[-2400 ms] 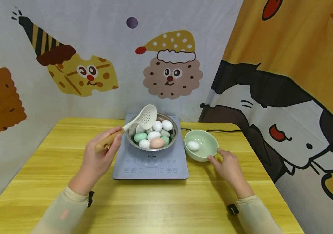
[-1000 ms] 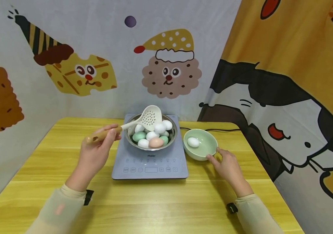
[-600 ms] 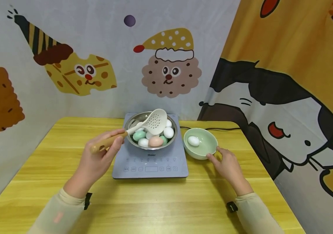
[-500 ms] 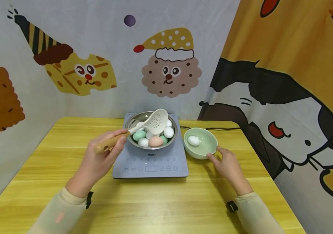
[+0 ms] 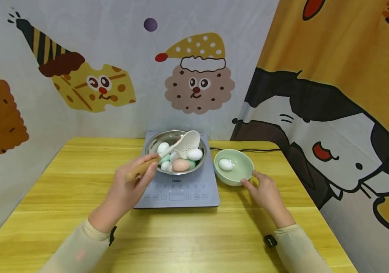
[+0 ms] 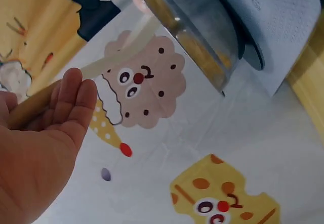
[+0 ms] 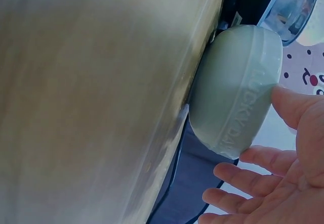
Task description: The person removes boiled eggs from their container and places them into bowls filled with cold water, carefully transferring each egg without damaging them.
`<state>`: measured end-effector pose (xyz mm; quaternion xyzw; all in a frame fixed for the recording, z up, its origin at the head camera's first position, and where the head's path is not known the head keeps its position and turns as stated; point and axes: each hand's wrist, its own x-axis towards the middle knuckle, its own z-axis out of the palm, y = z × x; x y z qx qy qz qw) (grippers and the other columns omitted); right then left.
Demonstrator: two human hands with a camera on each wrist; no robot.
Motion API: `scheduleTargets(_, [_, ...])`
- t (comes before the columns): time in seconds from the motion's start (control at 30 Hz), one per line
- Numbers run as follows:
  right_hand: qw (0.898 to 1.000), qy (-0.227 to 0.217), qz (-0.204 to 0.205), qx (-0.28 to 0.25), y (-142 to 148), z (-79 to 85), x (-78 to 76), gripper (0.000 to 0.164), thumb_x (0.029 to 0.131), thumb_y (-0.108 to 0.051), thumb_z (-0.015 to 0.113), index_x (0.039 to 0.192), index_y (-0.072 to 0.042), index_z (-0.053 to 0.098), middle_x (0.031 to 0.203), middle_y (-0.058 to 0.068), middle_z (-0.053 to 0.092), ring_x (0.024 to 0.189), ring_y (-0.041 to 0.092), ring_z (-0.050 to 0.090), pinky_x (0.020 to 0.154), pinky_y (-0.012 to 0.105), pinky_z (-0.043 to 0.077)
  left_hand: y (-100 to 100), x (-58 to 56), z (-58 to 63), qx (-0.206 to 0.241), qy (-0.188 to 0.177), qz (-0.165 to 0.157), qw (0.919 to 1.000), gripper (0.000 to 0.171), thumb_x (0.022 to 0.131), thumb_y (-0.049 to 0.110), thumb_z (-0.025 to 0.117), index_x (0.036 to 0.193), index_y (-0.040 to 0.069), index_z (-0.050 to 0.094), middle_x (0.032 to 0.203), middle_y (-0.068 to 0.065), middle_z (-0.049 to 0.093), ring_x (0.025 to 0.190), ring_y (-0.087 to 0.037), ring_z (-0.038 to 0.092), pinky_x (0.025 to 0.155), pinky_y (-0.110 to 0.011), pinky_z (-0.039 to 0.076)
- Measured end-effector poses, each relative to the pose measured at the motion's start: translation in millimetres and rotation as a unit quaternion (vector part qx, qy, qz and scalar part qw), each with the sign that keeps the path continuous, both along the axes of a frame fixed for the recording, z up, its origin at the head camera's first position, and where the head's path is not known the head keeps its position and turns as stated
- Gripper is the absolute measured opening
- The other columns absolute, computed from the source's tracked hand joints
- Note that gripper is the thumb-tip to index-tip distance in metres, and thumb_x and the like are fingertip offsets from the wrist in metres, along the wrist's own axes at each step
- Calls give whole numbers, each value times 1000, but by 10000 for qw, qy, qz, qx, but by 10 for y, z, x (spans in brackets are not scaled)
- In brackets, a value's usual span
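Currently, left hand [image 5: 131, 185] grips slotted spoon [image 5: 191, 142] over eggs [image 5: 181, 165] in pan [image 5: 155, 141], near rear edge of desk [image 5: 180, 242]; right hand [image 5: 266, 191], fingers extended, touches bowl [image 5: 243, 170]. Caution: steep scooping could roll eggs over pan rim.

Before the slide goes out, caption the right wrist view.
Right hand touching a pale green bowl lettered LUCKY, thumb and index finger against it.
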<state>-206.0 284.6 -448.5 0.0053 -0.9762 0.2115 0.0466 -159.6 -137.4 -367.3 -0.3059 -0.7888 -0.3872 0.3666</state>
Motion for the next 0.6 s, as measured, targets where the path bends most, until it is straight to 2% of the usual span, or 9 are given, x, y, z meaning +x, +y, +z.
scheduleTargets(0.07, [10000, -13, 9, -17, -2, -1, -5, 74, 107, -45, 65, 152, 12, 50, 153, 35, 53, 145, 55, 48, 121, 68, 42, -23, -11, 25, 568, -854, 96, 9947, 22, 107, 6, 63, 119, -6, 78, 112, -21, 80, 80, -9, 69, 72, -7, 55])
scheduleTargets(0.13, [10000, -28, 5, -38, 0, -1, -5, 75, 107, -46, 65, 152, 11, 49, 154, 35, 53, 145, 55, 48, 121, 68, 42, -40, -29, 69, 971, -1695, 207, 9805, 22, 107, 8, 64, 120, -3, 79, 117, -18, 80, 83, -5, 72, 77, -2, 53])
scheduleTargets(0.2, [10000, -38, -6, -64, 4, -2, -3, 75, 107, -46, 65, 153, 11, 49, 154, 35, 52, 146, 55, 48, 122, 68, 42, -45, -56, 118, 1134, -2321, 358, 9654, 27, 111, 17, 60, 122, 1, 79, 122, -15, 80, 90, -7, 76, 87, -3, 54])
scheduleTargets(0.23, [10000, -45, -11, -70, 5, -2, -2, 75, 107, -46, 64, 153, 11, 49, 155, 35, 52, 146, 55, 47, 122, 68, 41, -45, -74, 142, 1163, -2534, 409, 9595, 31, 112, 21, 58, 121, 1, 80, 123, -15, 79, 90, -10, 78, 88, -3, 55])
scheduleTargets(0.33, [10000, -41, -25, -70, 6, -3, -5, 76, 107, -47, 64, 153, 11, 49, 155, 35, 52, 146, 55, 47, 122, 68, 41, -38, -109, 212, 1246, -2851, 544, 9488, 39, 113, 31, 55, 117, 3, 82, 123, -15, 79, 87, -13, 79, 87, -7, 57])
scheduleTargets(0.43, [10000, -35, -20, -62, 5, -8, -9, 75, 107, -47, 64, 153, 11, 49, 155, 35, 52, 146, 55, 47, 122, 68, 42, -40, -126, 251, 1668, -3163, 475, 9327, 41, 113, 32, 55, 116, 0, 80, 115, -21, 80, 82, -12, 80, 83, -15, 64])
scheduleTargets(0.53, [10000, -21, -15, -63, 5, -17, -10, 75, 107, -47, 65, 153, 11, 49, 154, 35, 52, 146, 55, 48, 121, 68, 42, -67, -127, 250, 2228, -3585, 390, 9057, 43, 113, 31, 55, 118, -4, 78, 106, -20, 80, 79, -11, 80, 81, -23, 67])
scheduleTargets(0.6, [10000, -10, -11, -69, 4, -22, -10, 74, 107, -46, 65, 153, 11, 49, 154, 35, 53, 145, 55, 48, 121, 68, 42, -105, -125, 229, 2596, -3847, 268, 8854, 44, 113, 31, 55, 123, -7, 75, 100, -14, 80, 80, -11, 79, 82, -25, 68])
